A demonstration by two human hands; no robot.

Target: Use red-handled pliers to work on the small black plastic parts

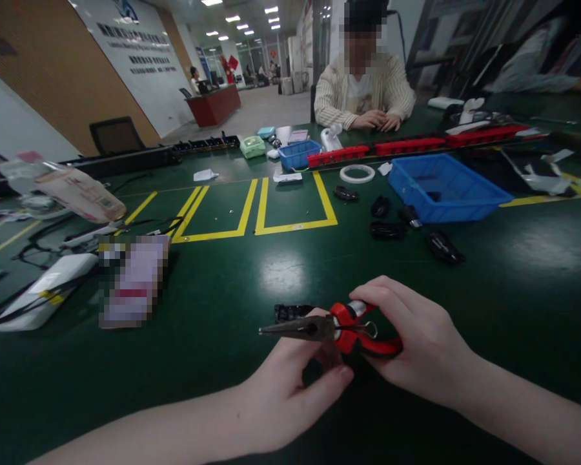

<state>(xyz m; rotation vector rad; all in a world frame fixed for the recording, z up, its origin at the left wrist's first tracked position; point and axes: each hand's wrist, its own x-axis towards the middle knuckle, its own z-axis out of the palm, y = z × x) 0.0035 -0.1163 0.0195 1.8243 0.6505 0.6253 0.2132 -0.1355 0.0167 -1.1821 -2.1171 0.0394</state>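
Note:
My right hand (416, 329) is closed around the red handles of a pair of needle-nose pliers (314, 328). The pliers' grey jaws point left, look closed, and pass over my left hand; a wire spring shows between the handles. My left hand (290, 381) is curled below the jaws, thumb toward the right. A black plastic part (290, 313) with a ridged surface sticks out past its index finger and appears held there; the rest of it is hidden by the hand and pliers.
Several black parts (387, 230) lie before a blue bin (445, 194). A tape roll (357, 174), a smaller blue bin (299, 155) and red strips (407, 146) are farther back. On the left lie a phone (138, 281) and a white device (48, 290). A person (363, 97) sits opposite.

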